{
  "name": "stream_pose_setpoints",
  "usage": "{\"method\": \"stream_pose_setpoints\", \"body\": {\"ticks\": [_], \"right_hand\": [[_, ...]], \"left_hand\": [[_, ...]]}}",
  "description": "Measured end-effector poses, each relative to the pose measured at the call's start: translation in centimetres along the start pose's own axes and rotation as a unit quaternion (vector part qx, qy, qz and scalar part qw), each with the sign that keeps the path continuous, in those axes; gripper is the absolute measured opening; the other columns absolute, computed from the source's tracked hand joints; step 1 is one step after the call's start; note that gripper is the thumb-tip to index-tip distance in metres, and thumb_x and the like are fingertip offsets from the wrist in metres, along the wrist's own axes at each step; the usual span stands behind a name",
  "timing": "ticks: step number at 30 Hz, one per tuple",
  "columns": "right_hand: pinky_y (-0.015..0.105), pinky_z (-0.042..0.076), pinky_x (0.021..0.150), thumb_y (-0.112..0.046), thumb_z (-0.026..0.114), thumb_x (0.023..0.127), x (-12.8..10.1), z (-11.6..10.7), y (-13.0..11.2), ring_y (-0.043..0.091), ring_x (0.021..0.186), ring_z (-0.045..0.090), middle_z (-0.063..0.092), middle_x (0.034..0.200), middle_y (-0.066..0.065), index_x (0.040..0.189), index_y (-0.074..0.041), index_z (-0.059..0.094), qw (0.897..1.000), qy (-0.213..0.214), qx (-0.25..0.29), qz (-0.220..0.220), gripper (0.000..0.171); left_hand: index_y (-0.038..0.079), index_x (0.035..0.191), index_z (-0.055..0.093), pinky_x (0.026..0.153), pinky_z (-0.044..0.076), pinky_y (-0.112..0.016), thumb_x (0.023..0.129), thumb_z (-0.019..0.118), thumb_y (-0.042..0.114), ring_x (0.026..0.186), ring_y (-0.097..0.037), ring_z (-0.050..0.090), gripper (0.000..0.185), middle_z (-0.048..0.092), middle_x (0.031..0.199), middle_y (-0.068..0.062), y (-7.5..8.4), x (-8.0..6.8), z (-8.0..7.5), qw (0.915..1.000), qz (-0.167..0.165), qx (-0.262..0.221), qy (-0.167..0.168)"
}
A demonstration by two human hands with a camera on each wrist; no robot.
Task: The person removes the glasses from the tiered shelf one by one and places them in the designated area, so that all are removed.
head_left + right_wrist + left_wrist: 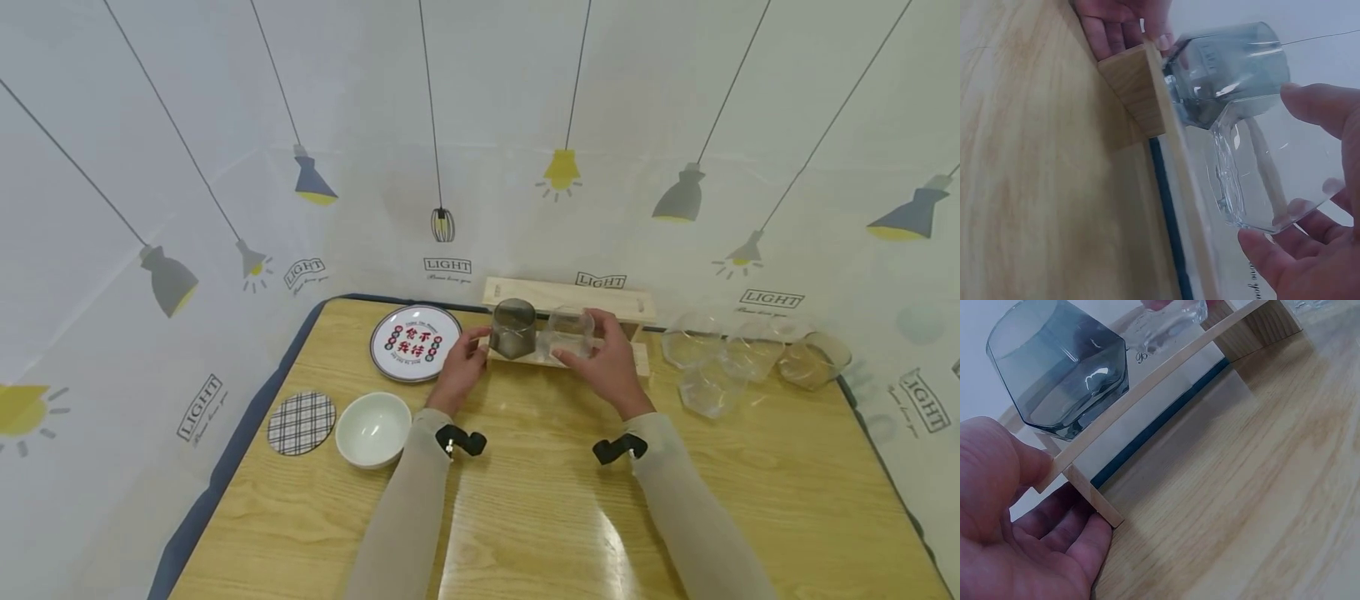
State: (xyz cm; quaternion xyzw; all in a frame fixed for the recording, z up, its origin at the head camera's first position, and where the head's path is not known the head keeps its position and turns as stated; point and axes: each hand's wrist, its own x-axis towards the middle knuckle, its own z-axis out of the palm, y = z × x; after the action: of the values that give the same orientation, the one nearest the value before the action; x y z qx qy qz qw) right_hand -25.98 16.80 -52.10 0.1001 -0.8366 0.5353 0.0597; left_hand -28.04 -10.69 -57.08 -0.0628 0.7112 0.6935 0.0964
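A small two-tier wooden shelf (570, 298) stands at the back of the table, by the wall. My left hand (461, 371) holds its left end, thumb on the front board (1166, 367) and fingers against the leg (1094, 497) beneath. On that board, near this hand, sits a smoky grey faceted glass (513, 329). Beside it, my right hand (609, 367) grips a clear faceted glass (1279, 162) between thumb and fingers. The clear glass is upright, its base close over the board, to the right of the grey one.
Several clear glasses (712, 387) and an amber-tinted glass (813, 360) stand at the back right. On the left are a white plate (416, 367) with red lettering, a white bowl (372, 431) and a round checked coaster (302, 423). A printed wall covering (510, 208) rises behind the table.
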Motion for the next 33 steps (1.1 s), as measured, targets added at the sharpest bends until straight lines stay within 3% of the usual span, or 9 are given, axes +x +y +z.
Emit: {"method": "stream_pose_setpoints", "body": {"ticks": [14, 22, 29, 33], "right_hand": [[0.057, 0.046, 0.109, -0.029, 0.086, 0.090, -0.7, -5.1, -2.3, 0.027, 0.134, 0.050, 0.052, 0.146, 0.013, 0.153, -0.010, 0.043, 0.999, 0.043, 0.008, -0.018, 0.078], [0.053, 0.045, 0.107, -0.034, 0.086, 0.090, -1.3, -8.4, -2.3, 0.024, 0.141, 0.047, 0.052, 0.147, 0.006, 0.146, -0.014, 0.047, 0.996, 0.085, -0.007, -0.001, 0.071], [0.048, 0.044, 0.106, -0.034, 0.085, 0.091, -2.0, -11.7, -1.6, 0.021, 0.144, 0.044, 0.050, 0.151, 0.005, 0.154, -0.021, 0.043, 0.991, 0.124, -0.036, 0.033, 0.077], [0.048, 0.044, 0.106, -0.033, 0.084, 0.091, -2.6, -13.9, -1.0, 0.020, 0.145, 0.044, 0.050, 0.153, 0.005, 0.157, -0.022, 0.041, 0.986, 0.148, -0.053, 0.052, 0.079]], "left_hand": [[0.026, 0.147, 0.057, 0.110, 0.052, -0.043, 0.111, 0.053, 0.018, 0.135, -0.027, 0.056, 0.036, 0.050, 0.160, -0.010, 0.1, 0.2, -0.1, 1.0000, 0.005, 0.000, -0.002], [0.027, 0.146, 0.058, 0.111, 0.052, -0.044, 0.111, 0.053, 0.018, 0.141, -0.028, 0.054, 0.036, 0.048, 0.162, -0.011, -0.1, 0.2, -0.1, 1.0000, 0.004, 0.005, 0.006], [0.026, 0.146, 0.058, 0.103, 0.054, -0.039, 0.111, 0.053, 0.018, 0.130, -0.026, 0.058, 0.036, 0.053, 0.157, -0.010, -0.2, 0.2, 0.0, 0.9999, 0.007, 0.008, 0.006], [0.027, 0.146, 0.058, 0.105, 0.053, -0.040, 0.111, 0.053, 0.019, 0.132, -0.026, 0.058, 0.036, 0.053, 0.156, -0.009, -0.3, 0.3, 0.1, 0.9999, 0.003, 0.008, 0.006]]}}
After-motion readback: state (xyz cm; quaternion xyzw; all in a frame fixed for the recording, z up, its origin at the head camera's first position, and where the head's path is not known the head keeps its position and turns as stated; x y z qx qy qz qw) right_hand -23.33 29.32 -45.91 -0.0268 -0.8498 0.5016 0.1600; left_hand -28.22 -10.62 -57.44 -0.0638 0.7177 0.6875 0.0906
